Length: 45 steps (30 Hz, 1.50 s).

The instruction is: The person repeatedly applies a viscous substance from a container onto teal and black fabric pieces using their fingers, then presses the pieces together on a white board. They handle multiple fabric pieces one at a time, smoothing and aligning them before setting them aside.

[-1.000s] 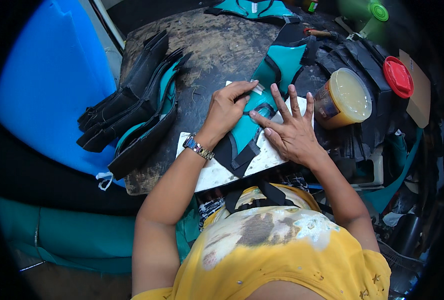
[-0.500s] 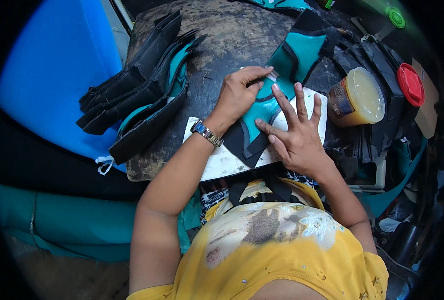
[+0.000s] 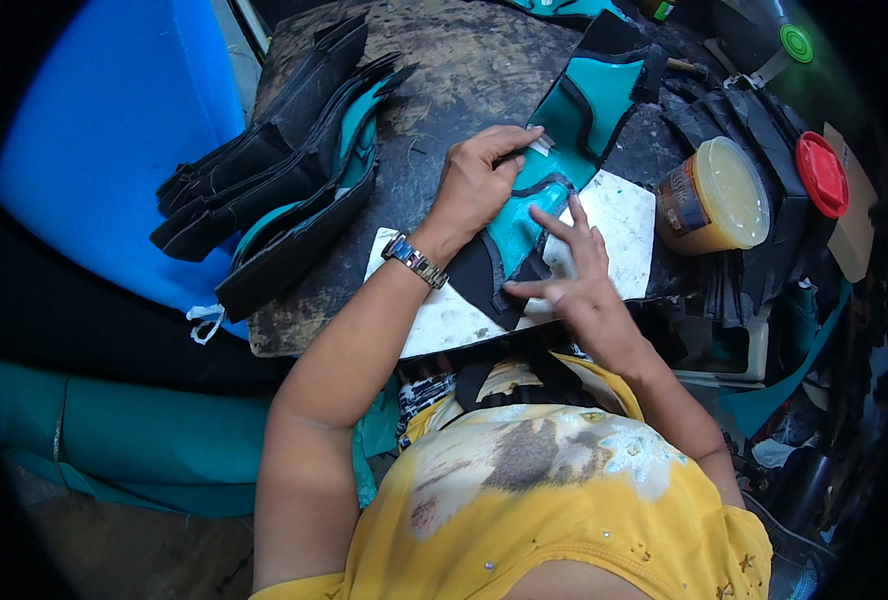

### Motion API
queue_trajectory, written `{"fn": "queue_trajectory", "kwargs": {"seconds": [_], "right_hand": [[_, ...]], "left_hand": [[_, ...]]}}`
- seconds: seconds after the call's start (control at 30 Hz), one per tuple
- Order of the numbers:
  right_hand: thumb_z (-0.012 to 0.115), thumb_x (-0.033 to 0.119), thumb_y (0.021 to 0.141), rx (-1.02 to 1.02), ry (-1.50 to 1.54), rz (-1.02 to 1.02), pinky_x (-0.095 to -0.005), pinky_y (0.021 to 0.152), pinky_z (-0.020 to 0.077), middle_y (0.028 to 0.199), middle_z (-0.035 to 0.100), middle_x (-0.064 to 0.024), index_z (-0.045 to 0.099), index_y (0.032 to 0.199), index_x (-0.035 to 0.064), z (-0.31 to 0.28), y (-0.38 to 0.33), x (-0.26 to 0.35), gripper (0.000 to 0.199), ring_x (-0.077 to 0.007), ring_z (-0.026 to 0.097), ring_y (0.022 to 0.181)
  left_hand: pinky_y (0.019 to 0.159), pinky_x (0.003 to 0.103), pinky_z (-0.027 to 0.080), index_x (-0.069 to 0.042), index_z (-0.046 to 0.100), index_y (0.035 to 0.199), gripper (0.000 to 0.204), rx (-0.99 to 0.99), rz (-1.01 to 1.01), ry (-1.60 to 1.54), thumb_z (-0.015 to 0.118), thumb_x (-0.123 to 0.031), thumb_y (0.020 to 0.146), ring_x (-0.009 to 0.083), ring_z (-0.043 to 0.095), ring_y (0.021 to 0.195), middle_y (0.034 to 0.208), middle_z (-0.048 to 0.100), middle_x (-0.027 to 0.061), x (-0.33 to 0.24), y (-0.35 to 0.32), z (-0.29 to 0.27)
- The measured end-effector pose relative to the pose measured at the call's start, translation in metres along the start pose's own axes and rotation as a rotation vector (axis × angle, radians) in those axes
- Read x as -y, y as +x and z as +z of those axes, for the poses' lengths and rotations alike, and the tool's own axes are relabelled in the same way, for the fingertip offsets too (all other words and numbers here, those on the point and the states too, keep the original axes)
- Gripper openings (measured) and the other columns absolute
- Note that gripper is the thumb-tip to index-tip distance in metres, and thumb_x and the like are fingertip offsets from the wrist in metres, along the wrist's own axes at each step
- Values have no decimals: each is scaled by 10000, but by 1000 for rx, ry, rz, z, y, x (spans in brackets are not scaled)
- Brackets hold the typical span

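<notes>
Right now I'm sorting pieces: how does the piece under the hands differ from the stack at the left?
The piece is single and lies on the white board, pressed by both hands; the stack holds many pieces on the bare table, untouched. Both are teal and black.

Counts on the worktable, head view.
Two hands: left hand point(image 3: 479, 185), right hand point(image 3: 574, 290), one wristwatch point(image 3: 415, 262) on the left wrist. One teal-and-black cut piece point(image 3: 516, 238) under the hands, one more teal-and-black piece point(image 3: 594, 100) behind it. One white board point(image 3: 619, 215). One open tub of yellowish paste point(image 3: 719, 195), one red lid point(image 3: 822, 173), one green cap point(image 3: 795, 42). One stack of black and teal pieces point(image 3: 284, 185) on the left, exact number in it can't be counted. One heap of black pieces point(image 3: 734, 110) on the right, count unclear. One blue sheet point(image 3: 104, 130).
</notes>
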State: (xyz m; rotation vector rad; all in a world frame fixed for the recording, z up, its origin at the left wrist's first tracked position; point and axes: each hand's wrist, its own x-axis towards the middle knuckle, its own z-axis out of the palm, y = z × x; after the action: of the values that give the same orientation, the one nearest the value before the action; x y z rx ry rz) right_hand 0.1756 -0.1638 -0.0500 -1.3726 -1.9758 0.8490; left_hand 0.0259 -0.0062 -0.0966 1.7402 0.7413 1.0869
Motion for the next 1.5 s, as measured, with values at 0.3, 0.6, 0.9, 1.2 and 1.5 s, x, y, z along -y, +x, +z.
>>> {"fn": "queue_trajectory", "kwargs": {"seconds": [0.3,0.6,0.9,1.2,1.5], "right_hand": [[613,219,794,-89,-569,-16,-635,1149,-76,1627,182,-203,618,1320,135,9,-14,3,533,-462,-28,1512],[654,214,764,-39,-552,-148,-699,1115,-67,1590,234,-244,685,1172,34,26,-15,25,447,-475,44,1505],[573,246,872,-271,-485,-41,-658,1145,-40,1564,307,-207,686,1206,116,-15,14,-19,376,-436,106,1507],[511,316,902,-224,-734,-311,-655,1153,-74,1604,281,-146,691,1218,148,-33,3,-34,400,-386,84,1523],[486,334,967,-31,-678,-155,-642,1145,-112,1661,107,-135,619,1349,302,-21,13,-49,405,-416,-56,1521]], "left_hand": [[934,276,493,-64,697,1220,367,-57,-6,3,604,28,878,179,646,1085,1188,687,110,2,0,4],[931,275,496,-62,696,1219,363,-58,29,23,602,31,882,175,649,1078,1186,688,104,5,0,4],[925,289,505,-53,699,1202,357,-52,10,27,594,34,872,212,662,1075,1176,690,127,0,0,3],[906,308,520,-32,702,1171,337,-67,35,38,575,41,868,264,683,1056,1159,695,156,-4,-1,4],[985,288,481,-56,691,1225,366,-15,-49,43,605,34,881,192,635,1143,1235,677,117,-8,-1,0]]}}
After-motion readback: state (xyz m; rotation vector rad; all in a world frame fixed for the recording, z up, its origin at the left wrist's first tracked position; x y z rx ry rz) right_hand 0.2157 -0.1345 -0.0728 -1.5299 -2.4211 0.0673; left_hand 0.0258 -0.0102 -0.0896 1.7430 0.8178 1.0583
